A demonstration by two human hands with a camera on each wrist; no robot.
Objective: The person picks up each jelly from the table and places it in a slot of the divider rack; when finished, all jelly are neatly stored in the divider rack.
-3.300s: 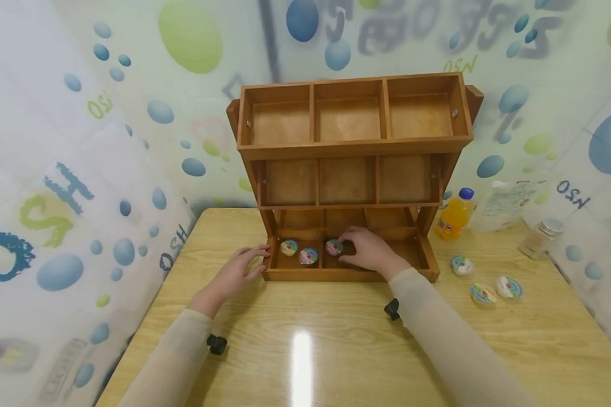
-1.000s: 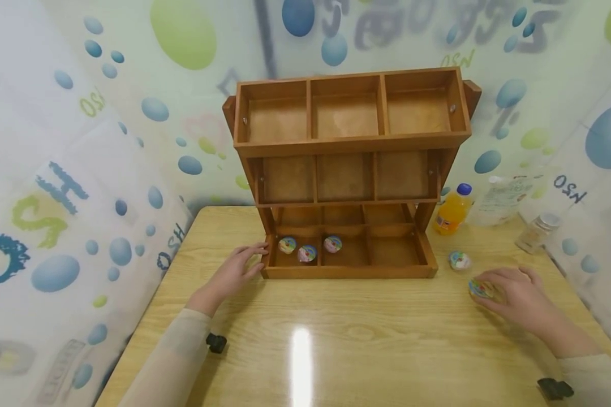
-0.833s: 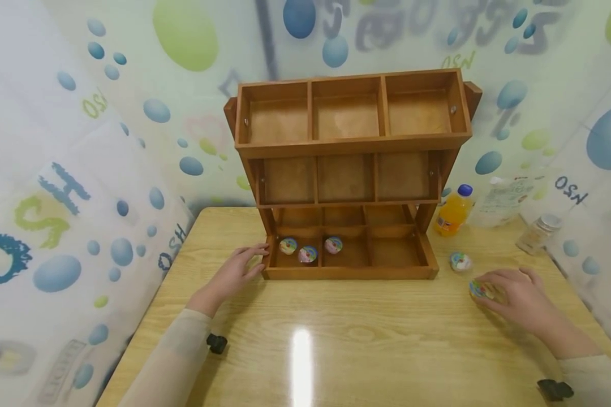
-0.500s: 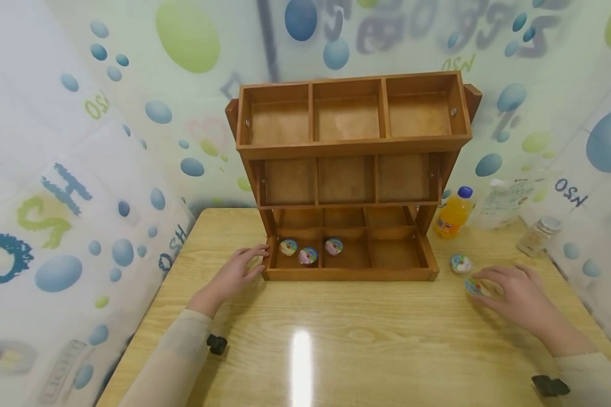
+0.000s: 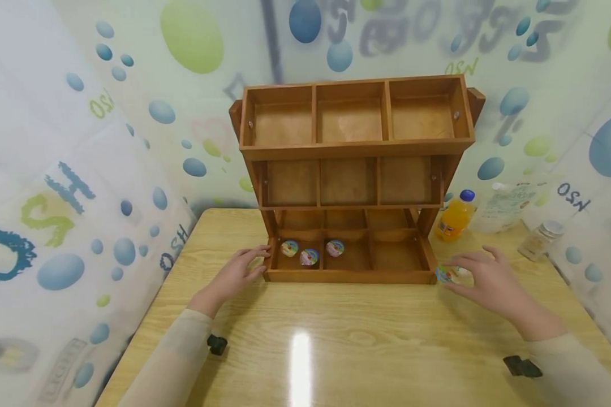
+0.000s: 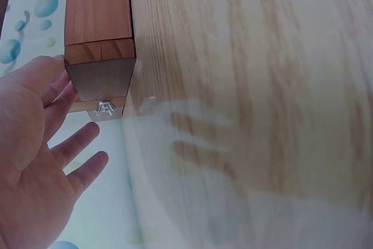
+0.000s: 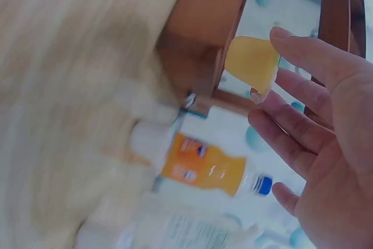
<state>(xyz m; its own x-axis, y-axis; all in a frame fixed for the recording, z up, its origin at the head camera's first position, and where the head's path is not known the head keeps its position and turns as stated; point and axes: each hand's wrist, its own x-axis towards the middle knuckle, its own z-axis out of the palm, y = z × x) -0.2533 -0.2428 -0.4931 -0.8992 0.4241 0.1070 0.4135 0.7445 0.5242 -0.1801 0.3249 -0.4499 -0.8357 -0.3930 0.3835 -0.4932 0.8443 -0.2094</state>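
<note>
My right hand (image 5: 491, 282) pinches a small yellow jelly cup (image 7: 250, 62) with a colourful lid, beside the right front corner of a wooden three-tier rack (image 5: 356, 148). The cup is lifted off the table. My left hand (image 5: 234, 277) rests its fingertips against the left end of the rack's bottom tray, fingers loosely extended, holding nothing. In that tray's left compartment sit a yellow jelly cup (image 5: 289, 248) and a pink jelly cup (image 5: 309, 258). Another pink jelly cup (image 5: 335, 248) is in the middle compartment. A white jelly cup (image 7: 152, 142) on the table is partly hidden by my right hand in the head view.
An orange drink bottle (image 5: 455, 216) with a blue cap stands right of the rack. Behind it are a pale pouch (image 5: 504, 206) and a lidded clear jar (image 5: 541, 240). Patterned sheets enclose the wooden table (image 5: 366, 345) at the back and sides.
My right hand let go of the pink cup in the middle compartment, went right to the table, took the yellow jelly cup and moved left toward the rack. My left hand stayed put.
</note>
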